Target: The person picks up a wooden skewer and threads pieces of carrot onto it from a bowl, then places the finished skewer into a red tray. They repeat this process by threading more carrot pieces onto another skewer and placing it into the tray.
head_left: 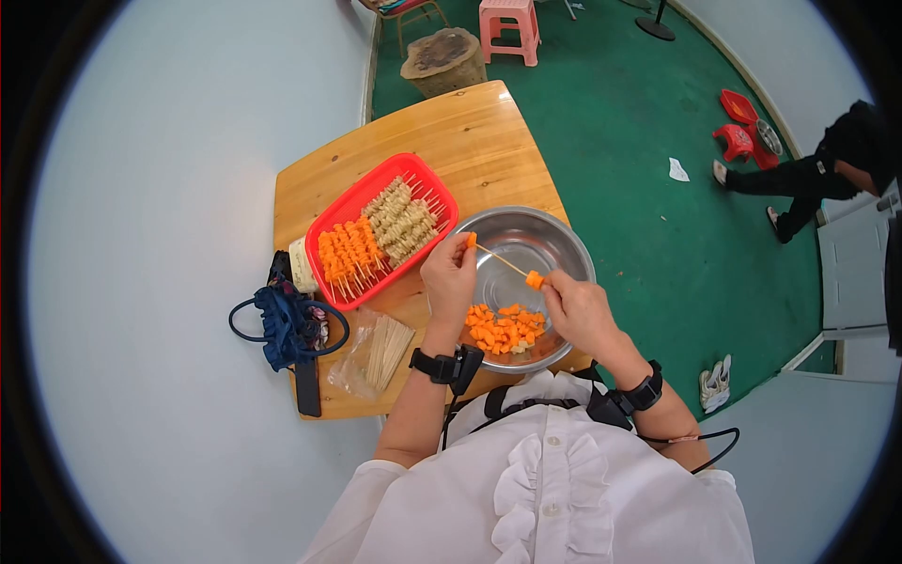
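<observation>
Above the steel bowl (575, 246), a thin wooden skewer (500, 258) runs between my two hands. My left hand (449, 280) pinches a small orange piece (472, 241) at the skewer's upper left end. At the other end, my right hand (581, 310) is closed around the skewer beside orange pieces (535, 280) threaded on it. Orange chunks (503, 329) with a few pale bits lie in the near part of the bowl. Left of the bowl, a red tray (322, 222) holds skewers of orange pieces (349, 252) and skewers of pale, beige pieces (404, 222).
Bare skewers (387, 350) in a plastic bag, a blue handbag (287, 324) and a dark phone (308, 390) are on the wooden table (470, 122). A stump (443, 58) and pink stool (509, 28) stand beyond. At right, a person (799, 183) in black is on the green floor.
</observation>
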`<state>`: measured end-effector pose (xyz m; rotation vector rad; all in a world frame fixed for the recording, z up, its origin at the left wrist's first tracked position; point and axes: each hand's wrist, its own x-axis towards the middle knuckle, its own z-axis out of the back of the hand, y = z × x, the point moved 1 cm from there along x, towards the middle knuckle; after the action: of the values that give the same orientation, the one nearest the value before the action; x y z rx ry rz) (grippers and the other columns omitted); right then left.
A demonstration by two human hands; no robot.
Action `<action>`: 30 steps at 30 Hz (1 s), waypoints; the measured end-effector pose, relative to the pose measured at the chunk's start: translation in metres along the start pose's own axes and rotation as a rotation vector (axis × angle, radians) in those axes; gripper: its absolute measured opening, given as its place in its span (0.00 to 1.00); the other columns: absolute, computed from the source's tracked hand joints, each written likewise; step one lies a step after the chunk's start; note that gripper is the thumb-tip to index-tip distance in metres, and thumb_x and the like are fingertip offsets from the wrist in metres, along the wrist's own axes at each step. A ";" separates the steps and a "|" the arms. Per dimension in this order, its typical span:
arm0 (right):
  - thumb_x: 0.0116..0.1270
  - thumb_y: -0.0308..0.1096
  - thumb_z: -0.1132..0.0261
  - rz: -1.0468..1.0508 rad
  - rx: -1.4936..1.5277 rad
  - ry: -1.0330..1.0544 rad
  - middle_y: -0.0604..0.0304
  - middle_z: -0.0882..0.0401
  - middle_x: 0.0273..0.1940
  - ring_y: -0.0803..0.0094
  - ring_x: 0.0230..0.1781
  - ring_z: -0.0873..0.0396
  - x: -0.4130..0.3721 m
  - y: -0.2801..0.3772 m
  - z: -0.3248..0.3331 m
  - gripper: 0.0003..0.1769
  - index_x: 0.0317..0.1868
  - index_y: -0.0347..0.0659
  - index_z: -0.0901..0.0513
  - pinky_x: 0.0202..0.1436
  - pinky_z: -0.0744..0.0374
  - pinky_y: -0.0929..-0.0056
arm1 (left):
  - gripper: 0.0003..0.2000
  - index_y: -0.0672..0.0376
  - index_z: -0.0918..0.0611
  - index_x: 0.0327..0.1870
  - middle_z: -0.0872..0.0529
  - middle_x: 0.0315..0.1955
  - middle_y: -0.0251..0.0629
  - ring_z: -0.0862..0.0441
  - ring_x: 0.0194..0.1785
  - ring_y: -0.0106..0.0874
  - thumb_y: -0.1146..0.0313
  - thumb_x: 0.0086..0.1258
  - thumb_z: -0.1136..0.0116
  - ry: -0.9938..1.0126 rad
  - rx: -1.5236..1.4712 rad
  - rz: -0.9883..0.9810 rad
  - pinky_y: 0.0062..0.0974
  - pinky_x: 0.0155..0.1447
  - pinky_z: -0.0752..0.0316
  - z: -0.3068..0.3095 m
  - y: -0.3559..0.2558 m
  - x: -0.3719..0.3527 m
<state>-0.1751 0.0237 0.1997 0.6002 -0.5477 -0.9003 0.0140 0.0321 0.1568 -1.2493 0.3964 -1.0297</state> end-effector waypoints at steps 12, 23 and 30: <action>0.61 0.31 0.46 -0.131 0.230 0.029 0.49 0.26 0.17 0.55 0.19 0.25 0.001 -0.003 -0.023 0.07 0.28 0.36 0.29 0.22 0.29 0.60 | 0.09 0.68 0.21 0.38 0.17 0.29 0.40 0.20 0.31 0.23 0.81 0.56 0.45 0.060 -0.003 -0.011 0.18 0.37 0.25 0.003 -0.010 -0.010; 0.60 0.30 0.45 0.014 -0.145 -0.015 0.48 0.29 0.14 0.52 0.16 0.27 0.014 0.012 -0.014 0.05 0.28 0.37 0.29 0.20 0.30 0.58 | 0.11 0.68 0.21 0.41 0.17 0.32 0.38 0.20 0.35 0.21 0.83 0.56 0.45 0.207 -0.156 0.040 0.17 0.41 0.25 -0.013 -0.013 -0.022; 0.60 0.29 0.46 -0.031 -0.194 -0.039 0.47 0.29 0.14 0.52 0.16 0.27 0.017 0.010 -0.017 0.06 0.27 0.37 0.30 0.20 0.29 0.57 | 0.13 0.67 0.22 0.42 0.18 0.34 0.37 0.21 0.35 0.21 0.84 0.55 0.47 0.339 -0.192 0.010 0.17 0.41 0.26 -0.012 -0.024 -0.020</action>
<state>-0.1498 0.0185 0.1973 0.4167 -0.4803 -0.9838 -0.0156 0.0417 0.1698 -1.2402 0.7766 -1.2204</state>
